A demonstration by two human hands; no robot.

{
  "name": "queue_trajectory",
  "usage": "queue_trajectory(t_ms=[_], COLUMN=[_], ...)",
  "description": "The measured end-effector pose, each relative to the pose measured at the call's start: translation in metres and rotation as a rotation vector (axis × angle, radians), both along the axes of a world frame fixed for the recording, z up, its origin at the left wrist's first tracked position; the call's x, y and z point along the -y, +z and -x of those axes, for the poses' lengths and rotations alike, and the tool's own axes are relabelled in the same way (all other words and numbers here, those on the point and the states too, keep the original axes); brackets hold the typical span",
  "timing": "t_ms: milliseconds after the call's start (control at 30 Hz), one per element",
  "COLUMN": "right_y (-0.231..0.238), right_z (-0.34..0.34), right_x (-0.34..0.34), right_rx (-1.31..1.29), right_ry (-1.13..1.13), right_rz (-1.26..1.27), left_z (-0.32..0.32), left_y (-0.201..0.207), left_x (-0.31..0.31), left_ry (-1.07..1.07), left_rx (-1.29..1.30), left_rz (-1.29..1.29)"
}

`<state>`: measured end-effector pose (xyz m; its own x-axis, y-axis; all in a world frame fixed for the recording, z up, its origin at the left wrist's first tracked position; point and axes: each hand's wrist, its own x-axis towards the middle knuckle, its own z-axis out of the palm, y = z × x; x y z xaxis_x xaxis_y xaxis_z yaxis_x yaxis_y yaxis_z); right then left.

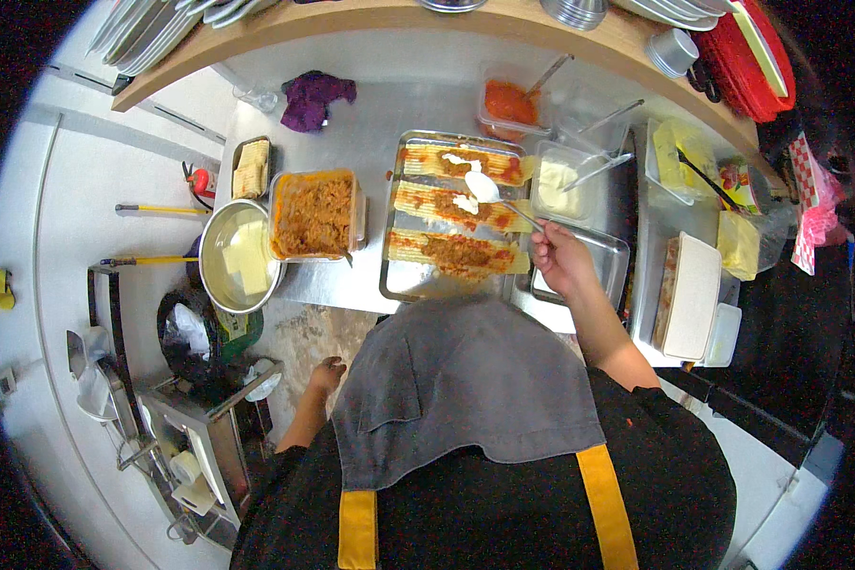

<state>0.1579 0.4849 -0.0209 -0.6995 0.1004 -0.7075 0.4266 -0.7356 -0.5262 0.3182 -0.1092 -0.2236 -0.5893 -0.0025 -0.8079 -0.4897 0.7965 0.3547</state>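
Note:
My right hand (560, 258) is closed on the handle of a metal spoon (517, 211). White sauce covers the spoon's bowl, which hangs over a metal tray (396, 277). Three ridged pasta sheets (410, 199) lie across the tray, topped with reddish meat filling (458, 253). White sauce streaks the farthest sheet and the middle one; none shows on the nearest. Right of the tray stands a clear tub of white sauce (559, 185) with utensils leaning in it. My left hand (326, 373) hangs low beside my apron, holding nothing, its fingers loosely apart.
Left of the tray are a tub of meat filling (315, 217), a steel bowl with pale sheets (240, 256) and a small pan of pasta (252, 169). A red sauce tub (510, 103) and purple cloth (317, 99) sit behind. A wooden shelf (380, 35) overhangs the back.

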Motion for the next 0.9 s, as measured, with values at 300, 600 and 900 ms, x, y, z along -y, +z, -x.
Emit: queue_trajectory(t_ms=[300, 600, 900], right_y=[-0.005, -0.045, -0.021], right_z=[-0.028, -0.044, -0.055], right_x=[0.032, 0.040, 0.032], right_rx=[-0.174, -0.550, -0.187], right_ry=[0.371, 0.894, 0.717], right_rz=[-0.771, -1.505, -1.189], left_z=[-0.013, -0.012, -0.008], left_y=[-0.010, 0.008, 0.025], left_x=[0.005, -0.005, -0.019], left_ry=[-0.028, -0.010, 0.009], left_rx=[0.057, 0.055, 0.110], left_rz=[0.034, 0.024, 0.068])
